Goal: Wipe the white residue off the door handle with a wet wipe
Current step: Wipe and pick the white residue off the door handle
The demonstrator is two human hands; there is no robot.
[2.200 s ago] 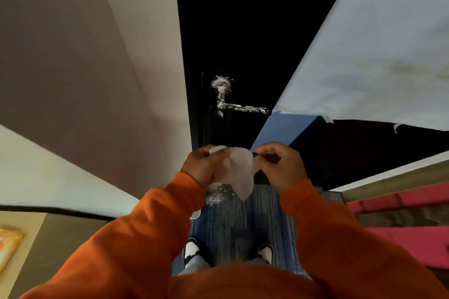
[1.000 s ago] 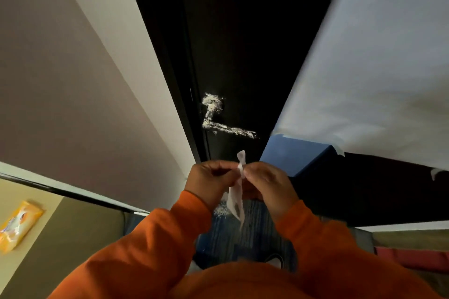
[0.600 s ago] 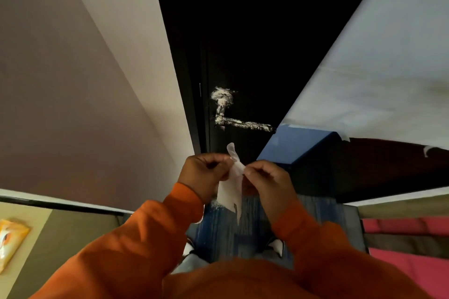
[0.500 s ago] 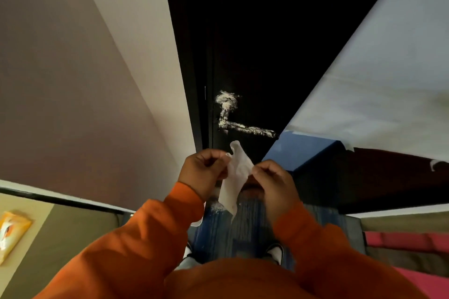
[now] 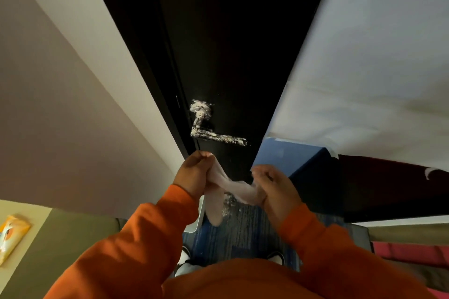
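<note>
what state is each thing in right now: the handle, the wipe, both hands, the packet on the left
door handle, coated in white residue, not yet wiped
wet wipe, stretched between both hands, one end hanging down, clear of the handle
left hand, pinching one end of the wipe
right hand, gripping the other end
orange packet, lying flat; open or sealed cannot be told

Left hand (image 5: pixel 194 175), right hand (image 5: pixel 274 188) farther apart

No legible text noted anywhere; print on orange packet (image 5: pixel 12 238) at lower left too small and blurred to read.
</note>
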